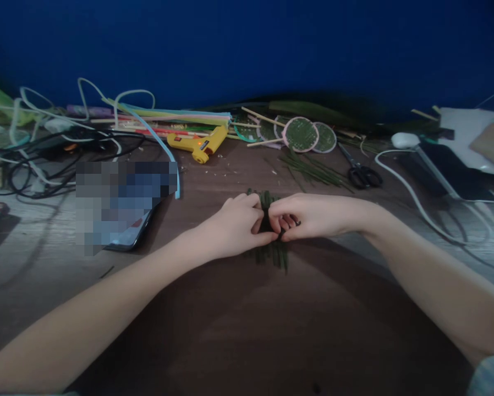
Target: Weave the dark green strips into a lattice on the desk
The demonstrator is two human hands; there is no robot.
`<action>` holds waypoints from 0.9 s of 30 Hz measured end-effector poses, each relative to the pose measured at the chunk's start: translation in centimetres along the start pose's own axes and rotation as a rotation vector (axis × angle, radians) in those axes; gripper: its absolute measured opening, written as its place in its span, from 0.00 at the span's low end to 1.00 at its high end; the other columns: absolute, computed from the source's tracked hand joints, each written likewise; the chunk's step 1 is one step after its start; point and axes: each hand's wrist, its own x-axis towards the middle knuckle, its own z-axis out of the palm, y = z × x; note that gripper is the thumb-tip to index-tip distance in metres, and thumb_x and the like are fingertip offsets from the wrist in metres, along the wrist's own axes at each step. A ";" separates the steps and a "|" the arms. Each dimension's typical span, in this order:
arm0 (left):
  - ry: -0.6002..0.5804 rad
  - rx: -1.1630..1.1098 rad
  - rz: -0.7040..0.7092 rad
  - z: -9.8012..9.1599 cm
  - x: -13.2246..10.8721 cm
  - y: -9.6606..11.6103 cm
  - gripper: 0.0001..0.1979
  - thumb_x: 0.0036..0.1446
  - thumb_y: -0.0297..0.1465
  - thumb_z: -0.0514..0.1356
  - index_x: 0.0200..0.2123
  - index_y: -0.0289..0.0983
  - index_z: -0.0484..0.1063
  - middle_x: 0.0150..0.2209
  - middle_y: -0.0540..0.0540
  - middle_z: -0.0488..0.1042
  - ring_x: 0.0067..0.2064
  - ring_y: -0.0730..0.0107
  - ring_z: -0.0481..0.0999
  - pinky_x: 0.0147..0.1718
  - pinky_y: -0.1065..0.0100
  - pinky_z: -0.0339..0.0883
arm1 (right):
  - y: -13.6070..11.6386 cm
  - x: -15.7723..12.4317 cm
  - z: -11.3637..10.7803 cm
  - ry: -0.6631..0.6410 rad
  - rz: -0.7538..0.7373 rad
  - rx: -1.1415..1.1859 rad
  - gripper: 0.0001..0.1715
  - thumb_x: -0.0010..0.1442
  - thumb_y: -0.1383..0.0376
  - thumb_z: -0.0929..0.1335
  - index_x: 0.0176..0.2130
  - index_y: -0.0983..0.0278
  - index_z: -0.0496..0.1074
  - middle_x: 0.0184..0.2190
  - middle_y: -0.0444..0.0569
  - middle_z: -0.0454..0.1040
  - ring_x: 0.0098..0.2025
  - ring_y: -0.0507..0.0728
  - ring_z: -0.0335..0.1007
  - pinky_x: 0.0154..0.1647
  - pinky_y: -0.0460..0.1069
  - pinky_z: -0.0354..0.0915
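Observation:
Dark green leaf strips (276,256) lie side by side on the brown table, their ends showing above and below my fingers; they look interlaced, but the middle is hidden. My left hand (232,228) is closed over their left side, with thumb and fingertips pressed together. From the right, my right hand (313,217) meets it, fingers curled and thumb pinching at the strips. The two thumb tips nearly touch. A small dark ring-like band shows at the right hand's fingers. Beyond my hands is a loose bundle of narrow green strips (317,169).
A yellow glue gun (199,144) and round woven green fans (301,135) with sticks lie at the back. Black-handled scissors (364,176) are right of the loose strips. A phone (133,234), partly blurred, lies left; tangled cables (24,159) are beyond it. A white cable (412,198) curves at right.

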 end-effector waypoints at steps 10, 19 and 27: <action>0.026 0.055 -0.043 0.8 0.3 0.2 0.18 0.46 0.44 0.62 0.21 0.35 0.64 0.33 0.48 0.62 0.40 0.63 0.63 0.35 0.65 0.55 | 0.3 0.0 0.1 0.010 -0.009 0.021 0.03 0.50 0.67 0.66 0.29 0.63 0.66 0.25 0.42 0.64 0.28 0.50 0.61 0.25 0.44 0.54; 0.041 0.059 -0.032 0.9 0.3 0.1 0.18 0.46 0.44 0.62 0.21 0.36 0.64 0.34 0.48 0.62 0.40 0.63 0.63 0.36 0.65 0.55 | 0.3 0.1 0.0 0.002 0.003 0.012 0.03 0.50 0.67 0.66 0.30 0.63 0.66 0.25 0.42 0.64 0.27 0.50 0.60 0.25 0.45 0.53; 0.043 0.052 -0.034 0.9 0.2 0.1 0.18 0.45 0.44 0.63 0.21 0.36 0.64 0.33 0.48 0.62 0.39 0.63 0.63 0.36 0.65 0.55 | 0.0 0.0 0.1 0.000 0.021 0.013 0.02 0.51 0.67 0.66 0.30 0.63 0.65 0.25 0.42 0.64 0.27 0.50 0.60 0.25 0.45 0.54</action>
